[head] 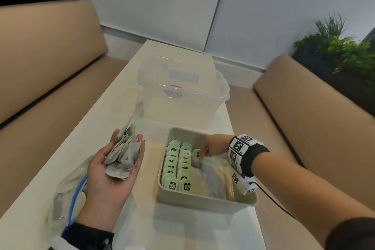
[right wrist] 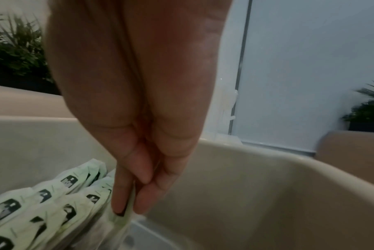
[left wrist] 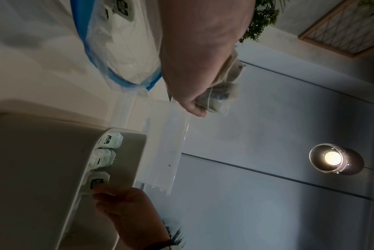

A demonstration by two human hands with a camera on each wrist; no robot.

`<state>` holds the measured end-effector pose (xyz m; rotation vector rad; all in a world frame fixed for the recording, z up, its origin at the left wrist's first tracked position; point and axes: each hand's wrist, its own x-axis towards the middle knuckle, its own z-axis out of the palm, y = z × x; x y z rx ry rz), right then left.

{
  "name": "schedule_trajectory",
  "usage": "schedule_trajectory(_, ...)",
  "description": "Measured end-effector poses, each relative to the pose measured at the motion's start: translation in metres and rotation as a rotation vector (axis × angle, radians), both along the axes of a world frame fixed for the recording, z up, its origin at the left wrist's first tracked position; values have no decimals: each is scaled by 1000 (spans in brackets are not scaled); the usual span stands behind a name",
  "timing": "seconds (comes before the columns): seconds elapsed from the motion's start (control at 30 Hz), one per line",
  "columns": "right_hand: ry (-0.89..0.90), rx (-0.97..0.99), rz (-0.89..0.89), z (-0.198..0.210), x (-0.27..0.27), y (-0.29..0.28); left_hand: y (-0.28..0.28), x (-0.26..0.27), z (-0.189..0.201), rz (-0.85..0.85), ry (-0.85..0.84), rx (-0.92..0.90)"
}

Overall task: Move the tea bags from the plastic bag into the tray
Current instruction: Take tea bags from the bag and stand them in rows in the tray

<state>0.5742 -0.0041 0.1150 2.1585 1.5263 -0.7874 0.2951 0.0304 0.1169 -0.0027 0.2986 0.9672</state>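
My left hand is palm up over the table, cradling a loose pile of tea bags with the fingers curled around them; the pile also shows past the hand in the left wrist view. Under that wrist lies the clear plastic bag with its blue zip edge. The beige tray holds two neat rows of green-tagged tea bags. My right hand reaches into the tray and pinches one tea bag by its green tag beside the second row.
A clear plastic storage box with a lid stands behind the tray on the white table. Tan bench seats run along both sides. Green plants sit behind the right bench.
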Motion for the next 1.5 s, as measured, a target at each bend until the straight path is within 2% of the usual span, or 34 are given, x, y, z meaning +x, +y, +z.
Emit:
schedule_trajectory(0.43, -26, 7, 17, -10, 1, 3, 2, 3, -3, -40, -22, 17)
schedule_trajectory(0.57, -92, -52, 81, 7, -4, -1, -1, 6, -1, -94, -12, 25)
schedule_trajectory(0.63, -139, -7, 157, 25, -10, 0, -3, 9, 0, -122, -19, 22)
schedule_trajectory(0.7, -37, 231, 177, 51, -21, 0, -7, 13, 1, -160, -22, 3)
schedule_trajectory(0.77, 233, 569, 163, 74, -37, 0, -11, 17, 2, -203, -10, -20)
schedule_trajectory(0.83, 456, 744, 208, 90, -55, -2, -16, 20, 2, -241, 18, -35)
schedule_trajectory(0.9, 512, 766, 292, 93, -70, 0, -19, 23, 2, -274, 32, -33)
schedule_trajectory(1.0, 477, 793, 339, 85, -79, 7, -25, 24, 4, -313, 17, -26)
schedule_trajectory(1.2, 483, 775, 279, 83, -79, 13, -28, 23, 2, -360, 23, -47)
schedule_trajectory(1.37, 600, 769, 197, 101, -82, 14, -31, 23, 1, -346, 24, -49)
schedule_trajectory(1.5, 554, 801, 177, 114, -81, 10, -29, 22, -3, -326, 47, -41)
